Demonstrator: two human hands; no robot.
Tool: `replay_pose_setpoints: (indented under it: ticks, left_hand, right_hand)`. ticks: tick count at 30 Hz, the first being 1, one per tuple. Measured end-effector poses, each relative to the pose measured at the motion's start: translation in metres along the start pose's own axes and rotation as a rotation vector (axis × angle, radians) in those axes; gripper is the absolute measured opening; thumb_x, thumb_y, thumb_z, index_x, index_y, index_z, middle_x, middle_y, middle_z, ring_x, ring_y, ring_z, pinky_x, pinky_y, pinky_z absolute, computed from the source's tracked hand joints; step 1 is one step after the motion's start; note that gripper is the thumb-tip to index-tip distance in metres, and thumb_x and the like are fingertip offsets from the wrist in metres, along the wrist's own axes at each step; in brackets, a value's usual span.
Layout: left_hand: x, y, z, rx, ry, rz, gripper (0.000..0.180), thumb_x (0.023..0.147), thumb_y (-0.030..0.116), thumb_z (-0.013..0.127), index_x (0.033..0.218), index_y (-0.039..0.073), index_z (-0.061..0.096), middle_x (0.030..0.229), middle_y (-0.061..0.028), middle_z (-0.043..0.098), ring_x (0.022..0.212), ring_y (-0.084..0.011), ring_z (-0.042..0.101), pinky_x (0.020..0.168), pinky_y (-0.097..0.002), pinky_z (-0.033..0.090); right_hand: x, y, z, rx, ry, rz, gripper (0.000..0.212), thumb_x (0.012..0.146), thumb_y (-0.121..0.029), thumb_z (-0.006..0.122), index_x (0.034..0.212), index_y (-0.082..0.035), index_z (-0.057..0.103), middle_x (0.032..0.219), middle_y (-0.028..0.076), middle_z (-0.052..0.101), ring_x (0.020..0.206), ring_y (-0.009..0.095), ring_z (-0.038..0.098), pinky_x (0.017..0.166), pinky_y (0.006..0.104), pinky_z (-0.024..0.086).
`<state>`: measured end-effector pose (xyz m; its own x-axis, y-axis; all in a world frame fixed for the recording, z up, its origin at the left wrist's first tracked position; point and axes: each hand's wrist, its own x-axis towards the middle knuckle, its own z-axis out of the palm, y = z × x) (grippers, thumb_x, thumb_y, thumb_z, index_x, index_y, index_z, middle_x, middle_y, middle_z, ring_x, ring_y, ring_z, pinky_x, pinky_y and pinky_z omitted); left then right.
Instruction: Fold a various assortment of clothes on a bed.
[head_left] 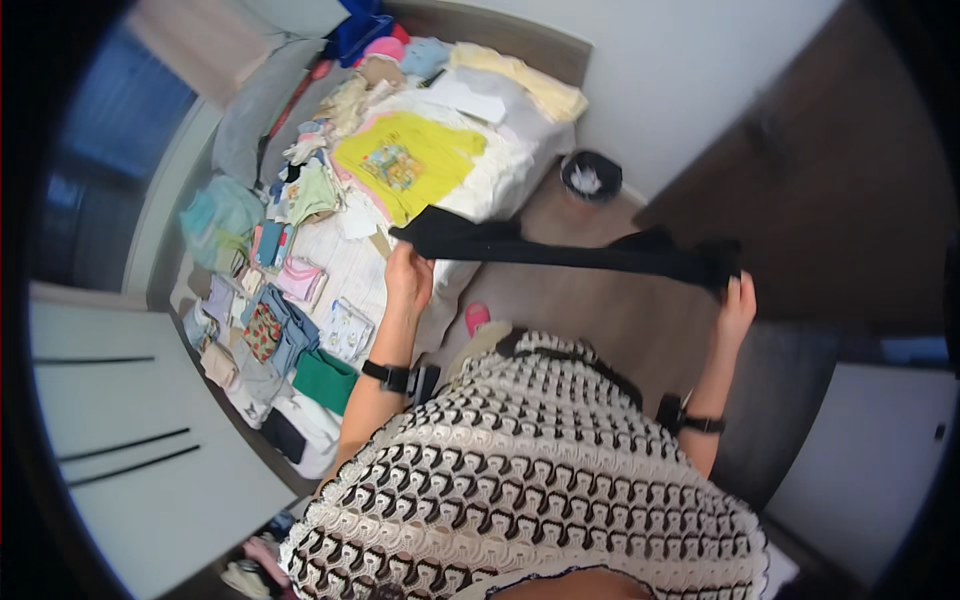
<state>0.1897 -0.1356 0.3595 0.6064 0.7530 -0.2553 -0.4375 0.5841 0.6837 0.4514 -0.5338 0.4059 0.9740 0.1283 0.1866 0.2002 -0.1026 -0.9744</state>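
Observation:
A long black garment (570, 255) is stretched out in the air in front of me, its exact kind not clear. My left hand (409, 278) grips its left end, close to the bed's edge. At the other end, over the floor, my right hand (738, 303) pinches the cloth. Just beyond the left hand, a yellow printed shirt (410, 160) lies spread flat on the bed, with a pink piece of cloth partly under it. A black band with a small device sits on each of my forearms.
On the bed (330, 245) to the left are folded clothes in several stacks, including a green folded cloth (325, 380) and blue jeans (285, 325). A black waste bin (590, 176) stands by the wall. White drawers (150, 430) are at the lower left, a dark door (820, 170) at right.

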Motion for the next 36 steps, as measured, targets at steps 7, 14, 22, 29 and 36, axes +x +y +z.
replay_pose_setpoints:
  ticks: [7, 14, 22, 29, 36]
  left_hand:
    - [0.027, -0.012, -0.012, 0.339, 0.005, 0.003, 0.022, 0.089, 0.022, 0.042, 0.092, 0.003, 0.051, 0.082, -0.0089, 0.057, 0.071, -0.0209, 0.058, 0.069, -0.0337, 0.050]
    - [-0.026, -0.018, -0.030, 0.399, -0.020, -0.873, 0.040, 0.090, 0.033, 0.043, 0.113, 0.001, 0.051, 0.104, -0.0108, 0.059, 0.090, -0.0190, 0.060, 0.078, -0.0308, 0.050]
    - [-0.105, -0.003, -0.114, 0.138, -0.113, -1.250, 0.029, 0.089, 0.030, 0.048, 0.102, 0.005, 0.055, 0.098, -0.0079, 0.062, 0.081, -0.0160, 0.061, 0.067, -0.0287, 0.051]
    - [-0.067, 0.001, -0.032, 0.277, -0.014, -0.608, 0.012, 0.090, 0.019, 0.045, 0.084, 0.009, 0.048, 0.075, -0.0028, 0.058, 0.060, -0.0130, 0.057, 0.060, -0.0264, 0.048]
    - [-0.081, -0.037, -0.008, 0.210, -0.196, -0.978, 0.012, 0.090, 0.020, 0.045, 0.092, 0.010, 0.051, 0.076, -0.0030, 0.057, 0.066, -0.0133, 0.059, 0.074, -0.0382, 0.052]
  right_hand:
    - [-0.001, -0.002, 0.047, 0.127, 0.174, 0.421, 0.038, 0.088, -0.025, 0.051, 0.117, 0.000, 0.049, 0.107, 0.008, 0.054, 0.099, 0.013, 0.049, 0.083, 0.0253, 0.038]
    - [-0.048, 0.016, 0.011, 0.010, -0.664, 0.909, 0.027, 0.075, -0.033, 0.066, 0.084, -0.009, 0.058, 0.078, -0.003, 0.053, 0.068, 0.004, 0.045, 0.058, 0.0220, 0.035]
    - [-0.129, 0.027, -0.027, 0.073, -0.862, 1.320, 0.012, 0.076, -0.015, 0.064, 0.084, -0.013, 0.055, 0.069, -0.009, 0.049, 0.058, 0.002, 0.044, 0.050, 0.0174, 0.033]
    - [-0.084, 0.085, -0.015, 0.116, -0.174, 0.554, 0.009, 0.087, -0.017, 0.050, 0.081, -0.010, 0.050, 0.072, -0.007, 0.044, 0.069, 0.003, 0.039, 0.062, 0.0188, 0.033]
    - [-0.070, 0.030, 0.009, 0.283, -0.325, 0.884, 0.012, 0.085, -0.019, 0.054, 0.088, -0.007, 0.054, 0.076, -0.004, 0.051, 0.071, 0.005, 0.047, 0.064, 0.0202, 0.039]
